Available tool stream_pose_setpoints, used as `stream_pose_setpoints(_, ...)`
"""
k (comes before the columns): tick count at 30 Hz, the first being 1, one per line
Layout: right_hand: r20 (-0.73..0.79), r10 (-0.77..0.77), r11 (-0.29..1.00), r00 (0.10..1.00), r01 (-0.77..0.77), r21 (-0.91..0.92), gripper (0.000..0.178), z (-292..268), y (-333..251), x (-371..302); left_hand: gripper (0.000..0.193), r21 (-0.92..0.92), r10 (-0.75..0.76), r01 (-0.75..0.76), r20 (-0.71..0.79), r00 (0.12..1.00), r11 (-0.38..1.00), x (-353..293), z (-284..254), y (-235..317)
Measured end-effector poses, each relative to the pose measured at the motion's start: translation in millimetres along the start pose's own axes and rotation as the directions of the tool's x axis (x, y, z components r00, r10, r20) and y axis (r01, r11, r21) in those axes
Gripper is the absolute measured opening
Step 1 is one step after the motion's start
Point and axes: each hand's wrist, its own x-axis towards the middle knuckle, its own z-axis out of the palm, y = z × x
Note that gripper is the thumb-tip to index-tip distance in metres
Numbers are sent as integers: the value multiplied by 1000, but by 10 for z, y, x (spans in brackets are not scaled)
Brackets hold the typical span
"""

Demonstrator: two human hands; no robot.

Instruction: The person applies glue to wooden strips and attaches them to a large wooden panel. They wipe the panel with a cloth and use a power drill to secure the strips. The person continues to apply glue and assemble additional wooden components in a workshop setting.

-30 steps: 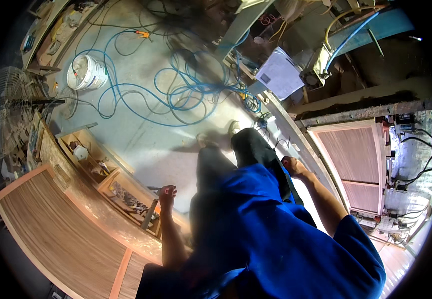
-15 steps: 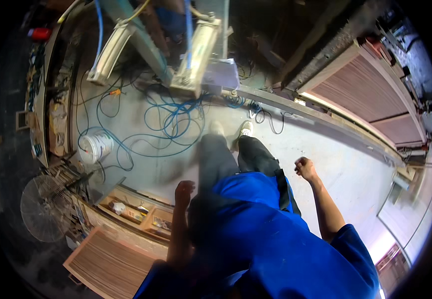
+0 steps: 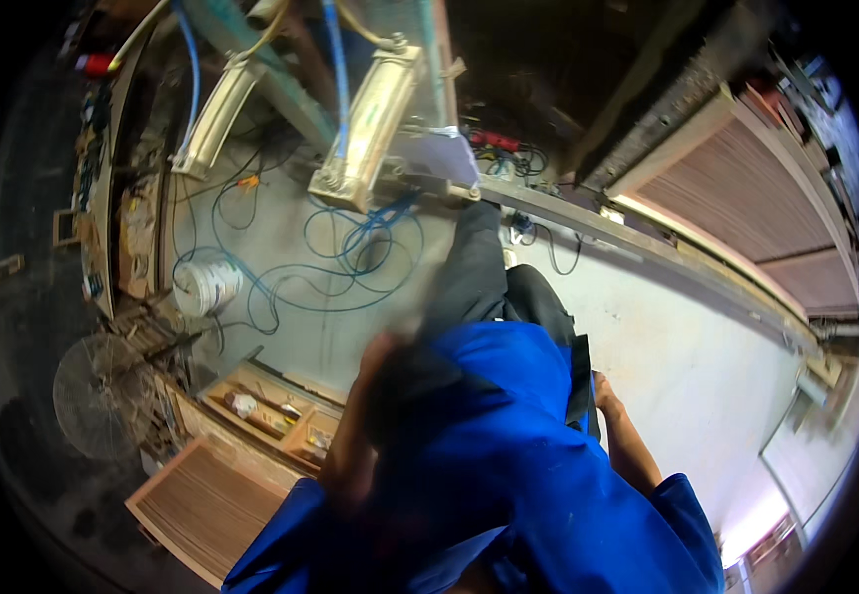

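Observation:
My left hand (image 3: 378, 354) hangs beside my left thigh, smeared by motion, its fingers not readable. By my right hip, my right hand (image 3: 604, 393) is partly hidden behind a dark strap (image 3: 580, 386) and my blue clothing (image 3: 508, 371). No held thing shows at either hand. Dark trousers (image 3: 469, 267) cover my legs, one stretched ahead of the other. Beyond them, two pale air cylinders (image 3: 368, 127) with blue and yellow hoses hang from a green metal frame (image 3: 296, 104).
Blue hose (image 3: 350, 262) lies in loops on the floor ahead, near a white bucket (image 3: 207, 287). A metal rail (image 3: 637, 247) crosses at right below a wood-framed panel (image 3: 736, 208). At left stand a fan (image 3: 102, 396), a compartmented wooden tray (image 3: 296, 436) and another panel (image 3: 213, 505).
One leg has stepped forward to the rail. My right hand has drawn back to my hip, and my left hand has moved slightly forward. The cylinders appear lower in view.

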Motion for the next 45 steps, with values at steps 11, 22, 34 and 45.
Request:
stream_pose_setpoints(11,-174,82,857,981,20,515,13,-1411,-1970,1562,35,-40,-182,180,-43,982,983,-871,-124,-639)
stream_pose_setpoints(22,196,42,994,980,-61,92,19,-93,-3066,1667,35,-370,-474,382,-201,857,847,-1495,-562,-1367)
stream_pose_setpoints(34,181,-171,984,969,176,-12,24,1421,-5328,1606,22,-873,-679,276,-84,729,403,-2157,-2134,-2948)
stream_pose_setpoints(45,254,50,936,966,44,-350,23,1961,-4511,1721,28,-716,-400,79,-291,869,693,-629,-4266,-2513)
